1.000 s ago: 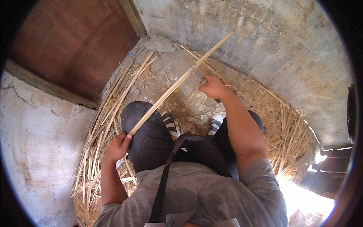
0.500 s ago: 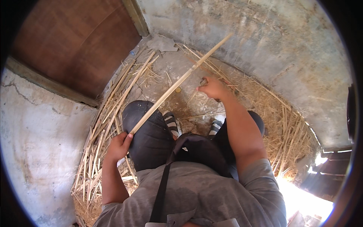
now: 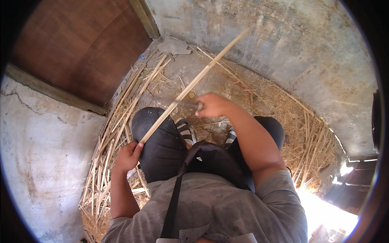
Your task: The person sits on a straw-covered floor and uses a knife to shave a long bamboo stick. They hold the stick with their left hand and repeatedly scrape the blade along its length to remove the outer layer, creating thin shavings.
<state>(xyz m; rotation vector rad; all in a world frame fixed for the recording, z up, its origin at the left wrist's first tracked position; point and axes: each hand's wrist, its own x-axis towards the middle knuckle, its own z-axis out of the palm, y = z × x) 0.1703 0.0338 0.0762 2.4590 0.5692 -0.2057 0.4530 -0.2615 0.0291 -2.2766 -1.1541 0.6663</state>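
Note:
A long pale bamboo strip point(image 3: 197, 78) slants up and away from my left knee toward the far wall. My left hand point(image 3: 129, 156) is closed round its near end, thumb on top, beside the knee. My right hand point(image 3: 213, 105) grips the handle of a knife point(image 3: 188, 104) between my knees. Its blade is smeared by motion and reaches left to the middle of the strip. Whether the edge is touching the bamboo I cannot tell.
Split bamboo strips point(image 3: 121, 117) lie heaped along the left wall. More strips and shavings point(image 3: 298, 133) cover the floor at the right. A brown wooden panel point(image 3: 81, 44) stands at the far left, and a stained concrete wall point(image 3: 275, 36) runs along the back.
My right hand has moved left and slightly nearer, bringing the knife's blade across to the strip. The strip's far end has risen a little; my left hand stays put.

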